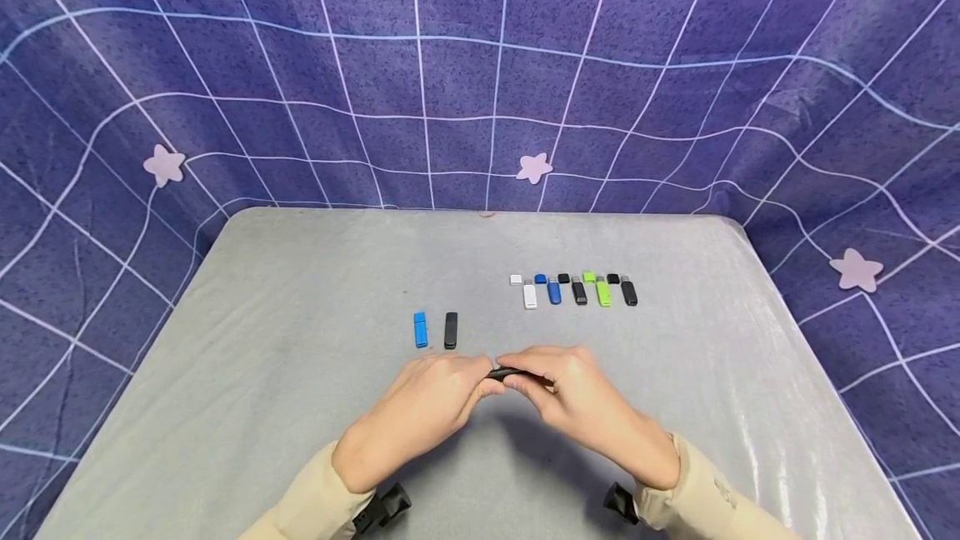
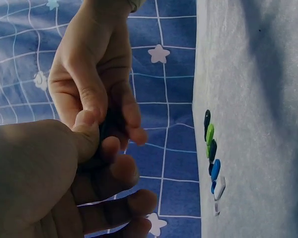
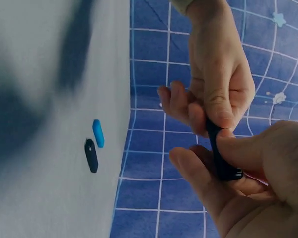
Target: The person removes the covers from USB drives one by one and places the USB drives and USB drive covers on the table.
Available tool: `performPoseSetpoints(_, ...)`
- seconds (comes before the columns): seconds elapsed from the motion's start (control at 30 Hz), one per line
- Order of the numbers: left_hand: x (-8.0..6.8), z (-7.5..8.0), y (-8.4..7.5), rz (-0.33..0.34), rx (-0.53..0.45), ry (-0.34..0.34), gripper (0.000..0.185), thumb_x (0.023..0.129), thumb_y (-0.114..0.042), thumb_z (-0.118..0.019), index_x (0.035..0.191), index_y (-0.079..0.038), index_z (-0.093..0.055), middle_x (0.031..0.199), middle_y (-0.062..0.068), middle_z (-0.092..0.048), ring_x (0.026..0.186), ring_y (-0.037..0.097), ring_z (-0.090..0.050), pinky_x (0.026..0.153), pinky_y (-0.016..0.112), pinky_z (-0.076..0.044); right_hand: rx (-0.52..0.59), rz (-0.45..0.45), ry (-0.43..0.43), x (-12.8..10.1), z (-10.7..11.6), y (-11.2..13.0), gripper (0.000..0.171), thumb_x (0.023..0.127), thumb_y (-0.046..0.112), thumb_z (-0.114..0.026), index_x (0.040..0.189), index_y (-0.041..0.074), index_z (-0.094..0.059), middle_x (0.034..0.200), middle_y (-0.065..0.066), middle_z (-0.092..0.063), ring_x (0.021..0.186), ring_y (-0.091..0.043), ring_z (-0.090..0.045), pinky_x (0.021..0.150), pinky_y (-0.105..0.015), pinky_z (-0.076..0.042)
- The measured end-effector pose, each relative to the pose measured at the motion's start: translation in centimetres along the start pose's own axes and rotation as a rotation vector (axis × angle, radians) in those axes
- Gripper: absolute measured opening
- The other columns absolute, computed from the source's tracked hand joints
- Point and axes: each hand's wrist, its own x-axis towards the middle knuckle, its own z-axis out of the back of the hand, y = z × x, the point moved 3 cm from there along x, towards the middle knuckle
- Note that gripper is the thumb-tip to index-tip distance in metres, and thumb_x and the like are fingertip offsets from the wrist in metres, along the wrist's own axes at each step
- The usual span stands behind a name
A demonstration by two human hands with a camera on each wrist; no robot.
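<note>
Holding a black USB stick [image 1: 508, 373] between both hands, I have it just above the near middle of the grey table [image 1: 285, 373]. My left hand [image 1: 427, 407] pinches one end with thumb and fingers curled round it; my right hand [image 1: 581, 394] pinches the other end the same way. In the right wrist view the stick [image 3: 221, 158] stands dark between the thumbs, clear of the table surface. In the left wrist view it [image 2: 109, 126] is mostly hidden by the fingers, so I cannot tell whether its cap is on or off.

Just beyond my left hand lie a blue stick [image 1: 421, 329] and a black stick [image 1: 451, 330], side by side, apart from each other. Farther back and to the right sits a row of sticks [image 1: 577, 292] with caps off: white, blue, black, green, black, each with its cap [image 1: 516, 280] lying just behind it. A purple grid cloth with pale stars [image 1: 533, 167] hangs behind the table.
</note>
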Motion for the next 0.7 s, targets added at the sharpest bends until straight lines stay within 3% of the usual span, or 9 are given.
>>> performPoseSetpoints(0.13,-0.02,-0.14,0.02,-0.003,-0.021,0.005,0.033,0.103,-0.042,-0.057,0.078,-0.02,-0.053,0.064,-0.013,-0.038,0.058,0.004,-0.04,0.054,0.025,-0.042,-0.059,0.045,0.047,-0.21,0.01,-0.12,0.027,0.089,-0.002,-0.075,0.115,-0.007,-0.073,0.096,-0.011,-0.078,0.082,-0.014,-0.074,0.079,-0.015,-0.057)
performPoseSetpoints(0.37,-0.14,-0.66,-0.03,-0.046,-0.05,-0.007,0.024,0.103,-0.037,-0.058,0.087,-0.02,-0.059,0.068,-0.013,-0.047,0.061,0.003,-0.042,0.057,0.023,-0.045,-0.159,0.071,0.15,-0.22,-0.26,-0.02,0.018,0.093,0.002,-0.072,0.11,-0.002,-0.073,0.088,-0.003,-0.074,0.075,-0.008,-0.068,0.075,-0.013,-0.055)
performPoseSetpoints(0.47,-0.1,-0.76,-0.1,-0.079,-0.03,-0.014,0.025,0.104,-0.037,-0.057,0.087,-0.019,-0.058,0.067,-0.013,-0.044,0.059,0.003,-0.04,0.056,0.021,-0.042,-0.154,0.059,0.165,-0.06,-0.32,0.16,0.011,0.092,-0.001,-0.072,0.103,0.001,-0.073,0.087,-0.002,-0.074,0.078,-0.008,-0.069,0.075,-0.014,-0.056)
performPoseSetpoints(0.7,0.0,-0.14,-0.05,-0.117,-0.041,-0.038,0.037,0.106,-0.043,-0.049,0.076,-0.02,-0.049,0.064,-0.012,-0.034,0.058,0.003,-0.034,0.055,0.018,-0.032,-0.14,0.031,0.194,0.16,0.07,0.53,0.007,0.096,0.002,-0.067,0.095,0.008,-0.071,0.082,0.005,-0.068,0.071,0.0,-0.055,0.068,-0.013,-0.05)
